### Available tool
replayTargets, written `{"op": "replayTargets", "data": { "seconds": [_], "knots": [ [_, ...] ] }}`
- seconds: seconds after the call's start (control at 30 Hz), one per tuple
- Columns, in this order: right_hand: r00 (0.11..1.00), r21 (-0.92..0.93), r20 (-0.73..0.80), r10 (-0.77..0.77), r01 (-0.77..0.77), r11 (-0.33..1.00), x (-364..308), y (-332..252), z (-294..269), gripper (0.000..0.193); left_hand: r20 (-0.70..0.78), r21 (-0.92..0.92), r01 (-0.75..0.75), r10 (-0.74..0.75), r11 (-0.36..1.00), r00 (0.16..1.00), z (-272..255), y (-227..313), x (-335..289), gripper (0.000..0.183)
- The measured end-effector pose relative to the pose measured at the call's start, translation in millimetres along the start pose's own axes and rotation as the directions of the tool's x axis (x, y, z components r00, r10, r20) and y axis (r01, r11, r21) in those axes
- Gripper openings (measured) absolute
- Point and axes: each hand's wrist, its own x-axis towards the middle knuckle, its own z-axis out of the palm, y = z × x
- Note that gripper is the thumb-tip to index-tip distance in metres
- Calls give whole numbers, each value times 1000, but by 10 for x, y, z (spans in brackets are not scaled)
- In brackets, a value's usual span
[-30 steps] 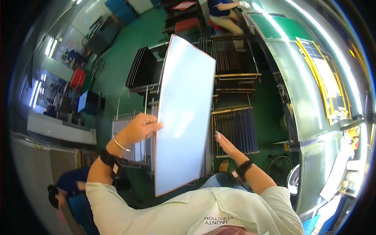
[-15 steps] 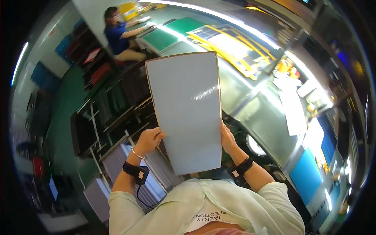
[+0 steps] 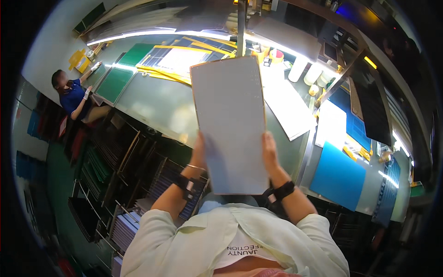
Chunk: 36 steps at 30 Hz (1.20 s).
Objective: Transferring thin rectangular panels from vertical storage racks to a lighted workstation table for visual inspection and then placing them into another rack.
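A flat, pale grey rectangular panel (image 3: 230,124) with thin copper-coloured edges stands up in front of my chest, its long side pointing away from me. My left hand (image 3: 198,151) grips its left edge at the lower half; most of those fingers are hidden behind the panel. On the opposite edge, my right hand (image 3: 270,150) holds it at about the same height, fingers along the side. Both wrists wear black straps with small boxes.
Beyond the panel runs a long, brightly lit worktable (image 3: 157,108) with yellow-edged frames (image 3: 173,60), white sheets (image 3: 290,108) and a blue sheet (image 3: 339,175). Racks of panels (image 3: 124,226) stand at lower left. A seated co-worker (image 3: 76,97) handles green boards (image 3: 117,83) at far left.
My view and body have turned right toward the worktable, carrying the panel along. My left hand has gone from pinching the edge to lying along it, fingers behind.
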Motion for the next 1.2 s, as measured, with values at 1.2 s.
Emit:
{"op": "replayTargets", "data": {
  "seconds": [1.2],
  "knots": [
    [887, 815, 410, -210, -253, 522, 3812, -1817, 2649, 22, -272, 648, -231, 504, 726, 820, -2046, 106, 1310, 35]
  ]
}}
